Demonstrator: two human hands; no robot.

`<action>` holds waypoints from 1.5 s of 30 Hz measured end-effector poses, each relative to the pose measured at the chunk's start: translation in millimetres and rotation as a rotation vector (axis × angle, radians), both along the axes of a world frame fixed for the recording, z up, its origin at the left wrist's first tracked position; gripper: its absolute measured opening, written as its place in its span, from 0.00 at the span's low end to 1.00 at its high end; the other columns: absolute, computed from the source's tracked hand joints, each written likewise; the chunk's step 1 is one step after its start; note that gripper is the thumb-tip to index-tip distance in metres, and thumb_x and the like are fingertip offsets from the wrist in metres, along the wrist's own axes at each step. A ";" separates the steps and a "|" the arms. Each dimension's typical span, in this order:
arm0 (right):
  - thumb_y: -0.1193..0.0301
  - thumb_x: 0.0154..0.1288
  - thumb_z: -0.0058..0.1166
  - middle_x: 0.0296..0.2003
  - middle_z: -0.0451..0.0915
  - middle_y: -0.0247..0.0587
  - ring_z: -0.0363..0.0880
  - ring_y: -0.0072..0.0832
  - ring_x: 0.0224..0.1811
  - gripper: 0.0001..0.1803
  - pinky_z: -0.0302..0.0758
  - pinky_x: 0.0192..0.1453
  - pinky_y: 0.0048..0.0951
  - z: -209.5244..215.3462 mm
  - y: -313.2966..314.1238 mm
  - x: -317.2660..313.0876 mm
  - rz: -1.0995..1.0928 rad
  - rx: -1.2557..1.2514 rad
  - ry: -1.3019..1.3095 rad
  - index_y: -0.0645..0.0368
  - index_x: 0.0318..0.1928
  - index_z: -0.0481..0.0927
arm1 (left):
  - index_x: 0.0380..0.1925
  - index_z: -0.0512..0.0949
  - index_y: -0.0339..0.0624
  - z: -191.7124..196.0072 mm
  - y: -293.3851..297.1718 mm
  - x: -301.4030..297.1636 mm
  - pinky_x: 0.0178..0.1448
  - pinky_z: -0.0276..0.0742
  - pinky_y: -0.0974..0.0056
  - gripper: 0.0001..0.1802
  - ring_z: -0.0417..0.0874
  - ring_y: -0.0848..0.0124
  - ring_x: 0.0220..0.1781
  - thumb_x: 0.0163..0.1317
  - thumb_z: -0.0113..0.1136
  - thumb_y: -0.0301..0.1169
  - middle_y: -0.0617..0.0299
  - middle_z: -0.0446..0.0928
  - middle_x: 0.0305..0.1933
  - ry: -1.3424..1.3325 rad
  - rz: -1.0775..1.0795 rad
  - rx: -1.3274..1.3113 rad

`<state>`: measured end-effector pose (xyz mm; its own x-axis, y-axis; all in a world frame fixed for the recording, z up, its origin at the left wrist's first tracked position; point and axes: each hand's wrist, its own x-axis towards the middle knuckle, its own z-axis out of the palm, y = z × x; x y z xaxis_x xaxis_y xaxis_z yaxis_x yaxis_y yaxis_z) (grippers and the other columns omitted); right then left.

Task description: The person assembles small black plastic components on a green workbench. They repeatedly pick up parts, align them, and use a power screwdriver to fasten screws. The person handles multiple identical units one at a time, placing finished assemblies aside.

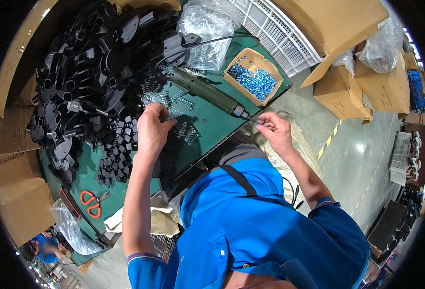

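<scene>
Green bench (216, 124), cartons (340, 91) to R. on concrete floor (350, 144). L hand (155, 126) half-curled, thumb a bit apart from fingers, near loose springs (188, 133); can't tell if holding anything. R hand (274, 130) pinched narrow on small bluish piece (258, 124), type unclear, just beside tip of elec. screwdriver (205, 91). Blue screws (253, 82) in open box (240, 87) beyond; blk. parts (82, 96) heaped L.; orange-handled scissors (97, 199) nr. L edge.
</scene>
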<state>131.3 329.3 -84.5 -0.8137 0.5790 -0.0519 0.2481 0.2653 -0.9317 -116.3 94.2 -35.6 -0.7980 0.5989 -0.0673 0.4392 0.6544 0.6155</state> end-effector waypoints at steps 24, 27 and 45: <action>0.83 0.60 0.60 0.33 0.81 0.38 0.81 0.20 0.29 0.08 0.78 0.32 0.23 12.4 -0.5 -12.2 0.003 0.183 -0.046 0.66 0.40 0.80 | 0.46 0.80 0.33 4.0 -33.2 20.1 0.31 0.77 0.74 0.11 0.85 0.76 0.37 0.65 0.61 0.26 0.60 0.83 0.38 -0.578 0.298 0.538; 0.83 0.60 0.60 0.33 0.80 0.37 0.82 0.20 0.29 0.08 0.78 0.32 0.22 7.2 2.1 -11.0 -0.025 0.073 -0.004 0.67 0.41 0.80 | 0.46 0.78 0.33 6.1 -39.2 28.0 0.30 0.78 0.73 0.11 0.86 0.72 0.37 0.68 0.59 0.28 0.59 0.82 0.38 -0.778 0.351 0.732; 0.84 0.62 0.56 0.34 0.79 0.40 0.79 0.20 0.26 0.12 0.77 0.29 0.22 -0.8 10.0 -8.2 0.026 0.134 -0.068 0.67 0.46 0.79 | 0.46 0.79 0.34 10.6 -64.9 38.6 0.32 0.80 0.71 0.10 0.84 0.72 0.33 0.70 0.58 0.30 0.60 0.81 0.34 -0.807 0.403 0.886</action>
<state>123.2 339.4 -85.3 -0.8256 0.5633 -0.0313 0.3009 0.3928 -0.8690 -77.7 29.3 -25.1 -0.8529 0.4123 -0.3202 -0.3988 -0.1189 0.9093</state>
